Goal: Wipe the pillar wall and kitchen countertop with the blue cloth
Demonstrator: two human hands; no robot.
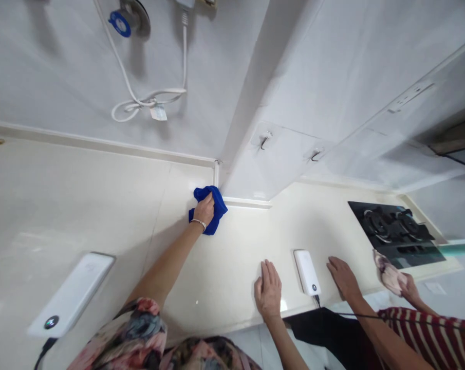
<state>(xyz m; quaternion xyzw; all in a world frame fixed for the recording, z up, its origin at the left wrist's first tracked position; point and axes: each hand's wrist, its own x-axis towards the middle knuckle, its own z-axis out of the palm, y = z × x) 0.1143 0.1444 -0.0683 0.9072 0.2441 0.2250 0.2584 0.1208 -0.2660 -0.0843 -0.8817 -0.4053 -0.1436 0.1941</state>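
Note:
My left hand (204,211), with a bracelet at the wrist, grips a crumpled blue cloth (216,216). It presses the cloth to the cream countertop (101,205), right by the inner corner where the wall juts out. The palm side and part of the cloth are hidden under the hand. My right hand (268,290) lies palm down near the counter's front edge, fingers stretched out and holding nothing. Just right of it is a white power bank (306,272) with a cable.
At right a co-worker in a striped sleeve (428,329) rests one hand (343,277) on the counter and holds a pale cloth (388,272) beside the gas hob (396,231). Another white power bank (76,293) lies at left. Wall hooks (263,141) and a looped white cable (140,103) hang above.

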